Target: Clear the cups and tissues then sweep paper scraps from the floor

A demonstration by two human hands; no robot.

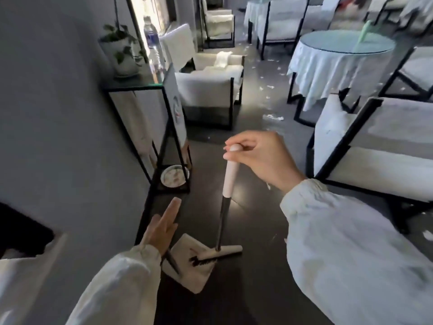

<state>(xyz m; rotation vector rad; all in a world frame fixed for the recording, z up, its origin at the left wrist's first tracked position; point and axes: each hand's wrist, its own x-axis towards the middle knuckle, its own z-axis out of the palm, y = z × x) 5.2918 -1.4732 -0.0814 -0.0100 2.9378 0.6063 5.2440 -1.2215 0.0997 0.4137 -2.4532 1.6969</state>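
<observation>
Cream-pink grip of the broom point(230, 177) is held at its rounded top by the right hand point(262, 160), fingers point(239, 139) and thumb curled round the knob. Shaft goes dark below the grip and stands near upright, slightly tilted. Broom head point(228, 250) sits on the dark floor point(257, 231), black bristles lying over the edge of the cream dustpan point(196, 277). Dustpan is on the floor, lower centre, near the foot of the black-framed counter point(131, 86).

Left hand point(159, 231) hovers over the dustpan, fingers straight and spread, holding nothing. Dustpan's dark handle pokes out under the wrist; can't tell if they touch.

Paper scraps point(273, 117): white bits scattered on the floor further up the aisle, between the armchair point(206, 87) on the left and the round counter point(328, 64) with white cloth and glass top. Well apart from the broom. More bits by the far chairs, a couple at the right edge.

Black-framed counter has a glass top carrying a potted plant point(121, 55) and a water bottle point(152, 41). A plate point(174, 175) sits on its bottom shelf, and a white sign board point(175, 104) leans against its side. Green object on the round counter is too blurred to identify. Near right: second armchair point(375, 160). Both sleeves white.
</observation>
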